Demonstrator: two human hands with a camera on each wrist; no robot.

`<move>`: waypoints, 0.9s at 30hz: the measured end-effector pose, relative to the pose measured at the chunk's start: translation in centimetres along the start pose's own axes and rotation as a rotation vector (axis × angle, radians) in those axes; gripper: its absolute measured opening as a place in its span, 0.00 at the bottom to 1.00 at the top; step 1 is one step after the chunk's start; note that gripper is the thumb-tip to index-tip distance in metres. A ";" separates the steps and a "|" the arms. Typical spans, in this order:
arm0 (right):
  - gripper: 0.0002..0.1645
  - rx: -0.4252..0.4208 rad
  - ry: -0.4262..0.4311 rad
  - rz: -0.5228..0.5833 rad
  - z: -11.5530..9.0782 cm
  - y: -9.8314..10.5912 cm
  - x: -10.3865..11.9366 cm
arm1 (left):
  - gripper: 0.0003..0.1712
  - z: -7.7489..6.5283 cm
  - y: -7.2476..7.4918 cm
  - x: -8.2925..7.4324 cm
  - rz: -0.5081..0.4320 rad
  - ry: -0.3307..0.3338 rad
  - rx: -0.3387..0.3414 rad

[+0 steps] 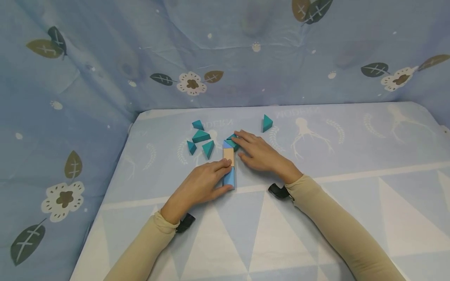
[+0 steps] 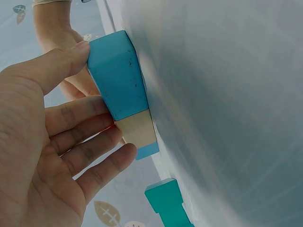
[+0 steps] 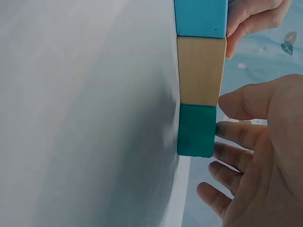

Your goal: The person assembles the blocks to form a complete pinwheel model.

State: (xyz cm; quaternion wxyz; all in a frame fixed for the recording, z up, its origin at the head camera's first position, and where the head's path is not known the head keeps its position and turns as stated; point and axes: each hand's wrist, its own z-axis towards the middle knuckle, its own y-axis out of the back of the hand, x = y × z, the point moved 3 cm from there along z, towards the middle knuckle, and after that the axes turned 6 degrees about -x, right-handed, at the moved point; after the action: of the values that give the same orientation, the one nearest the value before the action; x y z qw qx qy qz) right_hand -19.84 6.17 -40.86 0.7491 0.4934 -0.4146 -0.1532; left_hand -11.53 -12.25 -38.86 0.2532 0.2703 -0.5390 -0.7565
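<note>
A short row of toy blocks runs away from me on the table. Nearest is a blue block [image 1: 229, 180], then a natural wood block [image 1: 229, 153], with small blue [image 1: 226, 144] and green [image 3: 196, 130] triangular blocks at the far end. My left hand [image 1: 204, 181] lies along the row's left side, thumb at the blue block's near end and fingertips over the wood block. In the left wrist view its fingers are spread and only slightly bent. From the right, my right hand [image 1: 261, 153] touches the green end block with loosely extended fingertips.
Left of the row lie several loose teal triangular blocks, among them one large piece [image 1: 201, 136] and another [image 1: 208, 149] closer in. A single teal triangular block [image 1: 267, 123] stands beyond my right hand. Patterned blue fabric [image 1: 232, 54] hangs behind the table [image 1: 334, 218].
</note>
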 end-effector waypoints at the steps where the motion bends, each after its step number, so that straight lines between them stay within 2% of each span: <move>1: 0.33 0.000 0.001 0.002 0.0 0.0 0.0 | 0.32 0.0 0.0 0.0 -0.002 0.001 0.002; 27: 0.33 0.005 0.020 -0.006 0.3 -0.3 0.3 | 0.33 0.0 -0.1 0.0 0.002 0.020 0.029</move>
State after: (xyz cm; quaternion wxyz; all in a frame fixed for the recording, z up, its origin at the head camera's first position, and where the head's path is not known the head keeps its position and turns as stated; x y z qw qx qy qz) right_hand -19.78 5.65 -40.91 0.7515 0.4981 -0.4060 -0.1495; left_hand -11.58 -12.20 -38.95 0.2554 0.2807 -0.5478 -0.7456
